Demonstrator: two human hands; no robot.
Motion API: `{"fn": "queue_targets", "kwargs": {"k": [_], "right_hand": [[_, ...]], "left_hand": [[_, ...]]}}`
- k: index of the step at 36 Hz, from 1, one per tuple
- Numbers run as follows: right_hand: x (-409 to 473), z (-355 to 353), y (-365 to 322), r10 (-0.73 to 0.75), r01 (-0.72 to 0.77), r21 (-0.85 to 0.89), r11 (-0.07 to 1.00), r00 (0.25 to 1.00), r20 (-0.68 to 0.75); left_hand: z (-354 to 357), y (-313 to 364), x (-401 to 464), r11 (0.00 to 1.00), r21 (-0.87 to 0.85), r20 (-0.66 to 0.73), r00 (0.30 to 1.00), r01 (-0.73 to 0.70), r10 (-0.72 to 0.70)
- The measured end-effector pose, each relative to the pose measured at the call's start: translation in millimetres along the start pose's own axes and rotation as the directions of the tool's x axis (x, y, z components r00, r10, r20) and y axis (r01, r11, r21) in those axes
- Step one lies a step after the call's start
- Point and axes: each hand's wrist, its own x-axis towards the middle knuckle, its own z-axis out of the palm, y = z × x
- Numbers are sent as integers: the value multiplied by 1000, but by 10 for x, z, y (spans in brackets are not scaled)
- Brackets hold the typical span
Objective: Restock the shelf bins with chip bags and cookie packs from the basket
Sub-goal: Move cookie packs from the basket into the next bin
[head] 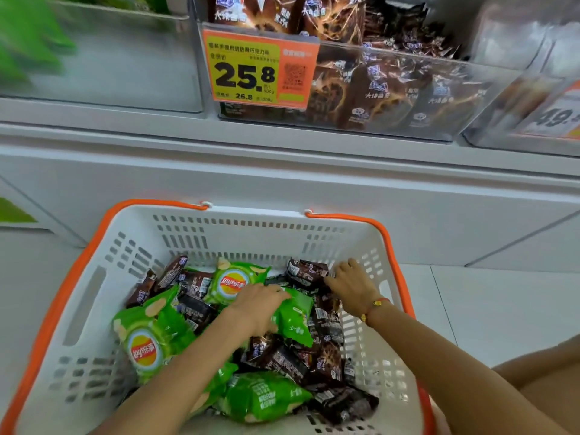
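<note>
White shop shelving fills the background; a clear plastic shelf bin with brown cookie packs and an orange-yellow price tag sits up and ahead of both hands. Further left, another clear bin, green blur at its edge.

White perforated plastic basket with orange rim sits on pale floor, directly under the hands.

Left hand: palm down on a green Lay's chip bag, fingers curled over its edge, looks like a grasp starting; can't confirm a full grip. Bag's long axis runs roughly toward the right hand.

Right hand: at the far right corner of the basket, fingers on a dark brown cookie pack; whether they pinch it I can't tell.

More green chip bags lie left of and below the left hand; dark cookie packs are jumbled between both forearms.

Judgement: lift is straight up and forward. Right hand is nearer the cookie bin. The bin's front wall and tag are the obstruction.
</note>
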Motion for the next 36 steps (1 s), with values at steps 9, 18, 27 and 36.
{"fn": "queue_targets", "kwargs": {"k": [9,18,27,36], "right_hand": [[-93,-608,217,-9,-72,467,881,986,168],[-269,-1462,858,-182,-129,914,385,960,213],[-759,-2086,1162,-56,49,998,49,997,-47],[-886,-2389,1025,256,359,815,-455,929,-267]], "left_hand": [[-360,-132,-102,963,-266,102,995,49,-22],[-1218,-255,-371,712,-702,-108,989,-5,-99],[-1700,-15,-724,330,-871,-435,884,-365,-171],[-1864,306,-750,-140,-806,-492,783,-575,-380]]}}
